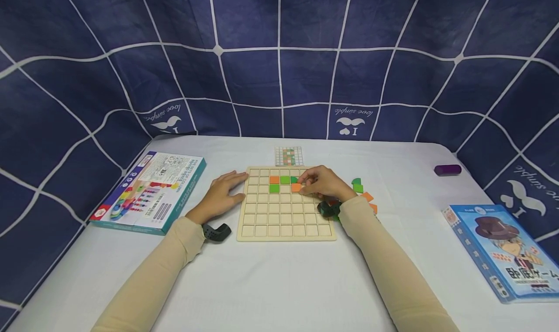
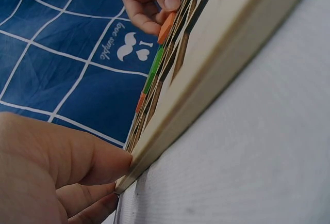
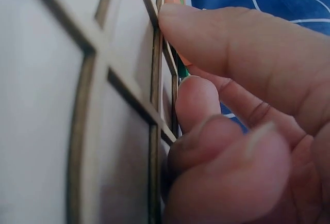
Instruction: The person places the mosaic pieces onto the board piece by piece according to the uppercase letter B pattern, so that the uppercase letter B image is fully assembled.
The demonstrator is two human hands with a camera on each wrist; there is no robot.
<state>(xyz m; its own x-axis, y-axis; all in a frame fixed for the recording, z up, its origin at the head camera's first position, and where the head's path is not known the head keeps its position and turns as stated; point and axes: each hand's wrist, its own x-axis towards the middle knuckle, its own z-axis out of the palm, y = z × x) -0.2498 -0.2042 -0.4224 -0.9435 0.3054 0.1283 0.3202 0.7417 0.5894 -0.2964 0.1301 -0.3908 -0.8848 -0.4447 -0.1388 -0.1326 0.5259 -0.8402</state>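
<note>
Head view — right hand [image 1: 325, 180] pinches an orange tile [image 1: 296, 188], apparently mid-placement on the board [image 1: 286, 219]; left hand [image 1: 220, 197] rests loosely against its edge — next, probably, seat the tile squarely.

From where I stand I can see two long sleeves, the left sleeve [image 1: 150, 278] and the right sleeve [image 1: 388, 269], both plain pale beige, smooth along the forearm and softly creased near the wrist. Beyond the cuffs both the left hand [image 1: 221, 196] and the right hand [image 1: 324, 182] are bare, their nails short where I can make them out. At the left wrist sits a black, curved device [image 1: 217, 232]; a rounded black unit [image 1: 328, 209], partly hidden, sits at the right.
</note>
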